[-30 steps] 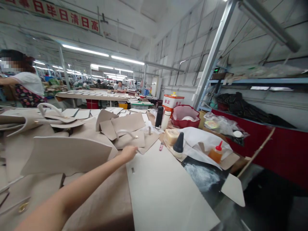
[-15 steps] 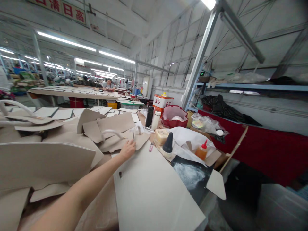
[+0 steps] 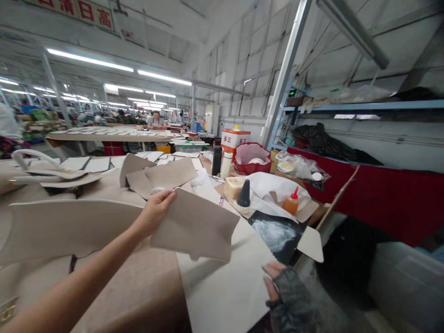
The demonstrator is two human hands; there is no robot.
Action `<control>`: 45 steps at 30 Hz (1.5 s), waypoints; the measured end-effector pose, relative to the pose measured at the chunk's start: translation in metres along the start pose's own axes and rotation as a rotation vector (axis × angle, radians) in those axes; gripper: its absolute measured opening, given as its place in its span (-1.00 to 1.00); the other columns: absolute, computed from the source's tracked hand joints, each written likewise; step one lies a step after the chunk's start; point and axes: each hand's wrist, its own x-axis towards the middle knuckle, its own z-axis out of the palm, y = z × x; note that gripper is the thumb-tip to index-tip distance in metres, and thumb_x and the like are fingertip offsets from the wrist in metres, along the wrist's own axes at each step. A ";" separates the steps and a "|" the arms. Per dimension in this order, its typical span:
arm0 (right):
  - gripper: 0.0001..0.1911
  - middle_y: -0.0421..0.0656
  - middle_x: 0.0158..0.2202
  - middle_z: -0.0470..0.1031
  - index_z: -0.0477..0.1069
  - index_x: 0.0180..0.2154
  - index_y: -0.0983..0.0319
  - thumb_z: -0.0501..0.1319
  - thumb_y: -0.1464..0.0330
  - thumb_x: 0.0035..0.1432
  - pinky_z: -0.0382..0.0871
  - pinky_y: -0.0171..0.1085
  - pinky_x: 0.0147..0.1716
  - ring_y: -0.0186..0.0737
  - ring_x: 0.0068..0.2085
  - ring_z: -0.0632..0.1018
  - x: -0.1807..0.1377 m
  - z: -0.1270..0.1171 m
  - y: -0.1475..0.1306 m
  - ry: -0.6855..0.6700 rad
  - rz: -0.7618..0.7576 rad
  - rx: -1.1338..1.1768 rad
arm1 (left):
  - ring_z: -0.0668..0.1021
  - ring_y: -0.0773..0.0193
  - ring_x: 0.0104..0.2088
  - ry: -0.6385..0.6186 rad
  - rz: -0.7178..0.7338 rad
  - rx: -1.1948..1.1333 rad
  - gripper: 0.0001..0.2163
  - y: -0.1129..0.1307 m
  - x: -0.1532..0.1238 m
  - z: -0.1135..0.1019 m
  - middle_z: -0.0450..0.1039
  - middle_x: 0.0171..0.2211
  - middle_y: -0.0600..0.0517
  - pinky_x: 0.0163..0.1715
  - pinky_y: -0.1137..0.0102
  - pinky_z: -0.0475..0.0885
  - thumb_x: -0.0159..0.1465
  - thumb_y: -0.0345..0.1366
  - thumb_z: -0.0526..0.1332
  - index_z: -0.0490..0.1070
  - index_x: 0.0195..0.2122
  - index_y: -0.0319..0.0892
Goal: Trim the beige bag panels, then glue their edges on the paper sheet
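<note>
So the left hand (image 3: 155, 210) has its fingers pinched on the top edge of a beige cut panel (image 3: 196, 226), holding it lifted off the table (image 3: 145, 296), right around the middle of the frame. The panel hangs tilted, its lower edge just over a big white board (image 3: 229, 286) that lies flat on the table. The right hand (image 3: 286, 291) is down at the bottom right in a dark fingerless glove, fingers loosely spread and not gripping anything, sitting just beside the edge of that white board.

Left of the lifted panel there's another big beige piece (image 3: 69, 224) standing on edge, and more cut pieces (image 3: 166, 173) piled behind it. Right of centre is a black-capped glue bottle (image 3: 243, 196), an orange squeeze bottle with a red tip (image 3: 290, 203), and a yellowish block (image 3: 233, 187) just beside the glue bottle. Further back there's a black flask (image 3: 217, 161) next to a white one (image 3: 226, 164), a red basket (image 3: 252, 159), and a red and white tin (image 3: 236, 138). A person (image 3: 156, 121) sits at a far table in the upper left.
</note>
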 end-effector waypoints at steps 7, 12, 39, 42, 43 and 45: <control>-0.75 -0.02 -0.12 0.46 0.38 -0.11 0.24 0.04 0.35 0.22 0.27 -0.09 0.01 -0.12 -0.06 0.45 0.054 0.042 -0.012 -0.067 0.171 0.454 | 0.42 0.34 -0.55 -0.222 -0.221 -0.163 -0.61 0.042 -0.035 -0.032 0.43 -0.52 0.10 -0.60 0.54 0.31 0.01 0.05 0.25 0.41 -0.35 -0.20; -0.78 -0.15 -0.35 0.51 0.46 -0.34 0.23 0.10 0.26 0.17 0.32 -0.22 -0.18 -0.17 -0.24 0.49 0.074 0.035 -0.024 -0.493 0.407 0.807 | 0.44 0.35 -0.56 -0.336 -0.294 -0.245 -0.62 0.050 -0.040 -0.040 0.42 -0.55 0.11 -0.60 0.55 0.33 -0.03 0.05 0.28 0.39 -0.40 -0.19; -0.77 -0.19 -0.51 0.43 0.41 -0.45 0.32 0.20 0.25 -0.02 0.39 -0.35 -0.52 -0.31 -0.47 0.47 0.049 0.035 -0.036 -0.989 0.685 1.289 | 0.40 0.35 -0.54 -0.667 -0.163 -0.116 -0.69 0.046 -0.023 -0.017 0.39 -0.53 0.09 -0.57 0.51 0.30 0.07 -0.02 0.21 0.38 -0.47 -0.21; -0.82 -0.22 -0.56 0.42 0.37 -0.48 0.31 0.19 0.30 -0.07 0.38 -0.35 -0.55 -0.34 -0.54 0.46 0.046 0.038 -0.042 -1.016 0.720 1.270 | 0.39 0.36 -0.53 -0.705 -0.062 -0.053 -0.69 0.040 -0.018 -0.012 0.36 -0.55 0.11 -0.52 0.52 0.28 0.11 -0.03 0.16 0.39 -0.46 -0.22; -0.83 -0.22 -0.59 0.41 0.35 -0.49 0.31 0.19 0.30 -0.09 0.38 -0.35 -0.56 -0.34 -0.57 0.45 0.045 0.039 -0.045 -1.017 0.736 1.272 | 0.40 0.35 -0.52 -0.711 -0.014 -0.005 -0.69 0.037 -0.014 -0.011 0.37 -0.54 0.11 -0.50 0.52 0.28 0.13 -0.03 0.13 0.40 -0.46 -0.22; -0.82 -0.22 -0.61 0.41 0.32 -0.50 0.30 0.19 0.29 -0.10 0.37 -0.34 -0.56 -0.34 -0.59 0.45 0.042 0.043 -0.051 -0.999 0.767 1.299 | 0.42 0.31 -0.47 -0.697 0.080 0.122 -0.68 0.033 -0.006 -0.008 0.40 -0.52 0.08 -0.44 0.49 0.29 0.15 -0.04 0.10 0.43 -0.43 -0.21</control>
